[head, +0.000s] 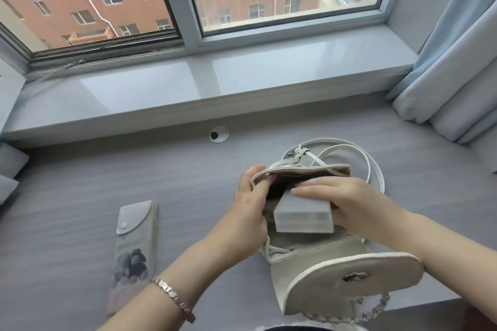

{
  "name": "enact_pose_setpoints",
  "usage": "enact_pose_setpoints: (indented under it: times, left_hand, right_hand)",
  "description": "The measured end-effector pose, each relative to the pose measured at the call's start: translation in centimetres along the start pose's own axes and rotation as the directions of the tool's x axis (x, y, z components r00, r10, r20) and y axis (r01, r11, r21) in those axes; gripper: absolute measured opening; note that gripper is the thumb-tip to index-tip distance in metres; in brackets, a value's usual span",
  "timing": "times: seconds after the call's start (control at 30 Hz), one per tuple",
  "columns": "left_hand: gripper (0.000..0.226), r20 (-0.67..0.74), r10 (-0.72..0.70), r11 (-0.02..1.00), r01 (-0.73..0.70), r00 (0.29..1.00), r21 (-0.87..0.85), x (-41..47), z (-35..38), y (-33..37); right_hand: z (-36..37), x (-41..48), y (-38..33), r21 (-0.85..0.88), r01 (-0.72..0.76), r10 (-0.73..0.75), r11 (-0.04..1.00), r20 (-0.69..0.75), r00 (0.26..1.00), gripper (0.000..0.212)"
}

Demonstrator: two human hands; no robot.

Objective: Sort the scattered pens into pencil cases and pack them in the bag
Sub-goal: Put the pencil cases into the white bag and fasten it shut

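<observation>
A cream bag (pixel 317 274) lies on the grey desk with its flap folded toward me and its mouth open. My left hand (pixel 251 204) grips the left rim of the mouth and holds it apart. My right hand (pixel 347 200) is closed over a translucent grey pencil case (pixel 301 215) that sits half inside the bag's opening. A second pencil case (pixel 134 247), flat, with a snap flap and a printed picture, lies on the desk to the left, apart from both hands. No loose pens are visible.
The bag's white strap (pixel 373 166) loops on the desk behind it, and a chain (pixel 376 309) hangs at the near edge. A round cable hole (pixel 219 134) sits near the windowsill (pixel 215 80). Curtains (pixel 451 67) hang at the right.
</observation>
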State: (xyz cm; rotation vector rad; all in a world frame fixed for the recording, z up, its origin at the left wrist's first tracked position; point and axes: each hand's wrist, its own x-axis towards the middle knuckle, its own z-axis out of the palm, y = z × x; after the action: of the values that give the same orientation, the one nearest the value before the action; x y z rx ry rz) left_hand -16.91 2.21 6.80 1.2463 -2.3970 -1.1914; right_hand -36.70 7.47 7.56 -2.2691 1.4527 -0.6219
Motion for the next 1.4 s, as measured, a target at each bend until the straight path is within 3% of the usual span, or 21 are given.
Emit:
enact_pose_setpoints:
  times: [0.1,0.2,0.3,0.33,0.4,0.47,0.57,0.67,0.77,0.83,0.97,1.1,1.27,1.4]
  left_hand:
    - [0.079,0.038,0.016,1.0,-0.016,0.999,0.015,-0.4,0.2,0.4]
    - [0.078,0.018,0.003,1.0,-0.004,1.0,0.012,0.0,0.5,0.7]
    - [0.079,-0.003,-0.021,1.0,0.021,1.0,-0.003,0.2,0.6,0.5]
    - [0.08,-0.013,-0.023,1.0,0.023,1.0,-0.007,0.3,0.6,0.2]
    - [0.08,-0.037,-0.03,0.999,0.029,0.999,-0.027,0.5,0.5,-0.7]
    - [0.079,-0.052,-0.054,0.996,0.051,0.997,-0.067,0.6,0.1,-1.5]
    - [0.079,-0.047,-0.053,0.993,0.047,0.998,-0.109,0.6,0.1,-1.9]
    - [0.081,-0.039,-0.049,0.994,0.044,0.998,-0.103,0.3,0.7,-1.8]
    - [0.083,-0.03,-0.074,0.993,0.071,0.997,-0.095,0.1,1.0,-2.0]
    - [0.083,-0.023,-0.086,0.992,0.083,0.996,-0.096,0.1,1.1,-2.0]
    - [0.084,-0.034,-0.107,0.99,0.104,0.994,-0.093,0.9,1.4,-2.3]
    - [0.082,-0.098,-0.118,0.983,0.102,0.988,-0.15,2.1,0.9,-2.7]
    - [0.079,-0.131,-0.087,0.983,0.064,0.987,-0.169,1.7,0.7,-3.6]
    - [0.076,-0.084,-0.095,0.98,0.078,0.992,-0.184,2.2,0.9,-3.4]
  right_hand:
    - [-0.1,1.9,-0.3,-0.385,-0.166,0.234,0.908,0.137,0.962,0.034]
    - [2.2,4.3,-1.5,-0.616,-0.272,0.517,0.74,0.261,0.816,0.038]
    - [4.6,6.2,-2.1,-0.683,-0.354,0.522,0.638,0.045,0.852,0.044]
    - [5.0,6.4,-2.1,-0.689,-0.362,0.54,0.628,0.05,0.84,0.043]
    - [6.0,5.8,-1.5,-0.625,-0.32,0.518,0.711,0.158,0.841,0.045]
    - [5.9,4.9,-1.4,-0.481,-0.228,0.318,0.847,0.114,0.941,0.044]
    - [5.5,4.2,-1.2,-0.193,-0.198,0.217,0.961,0.083,0.973,0.038]
    - [5.5,5.3,-1.3,-0.048,-0.285,0.289,0.957,0.141,0.947,0.031]
    - [6.5,6.9,0.5,0.048,-0.448,0.417,0.893,0.287,0.862,0.031]
    - [7.5,7.6,1.3,0.0,-0.495,0.467,0.869,0.331,0.82,0.037]
    - [8.2,9.4,2.0,-0.26,-0.532,0.592,0.806,0.337,0.732,0.048]
    - [8.3,9.9,1.7,-0.276,-0.529,0.595,0.802,0.303,0.745,0.053]
    - [7.4,5.9,0.1,-0.478,-0.512,0.664,0.713,0.227,0.713,0.038]
    - [7.0,5.3,0.0,-0.474,-0.524,0.673,0.707,0.227,0.704,0.039]
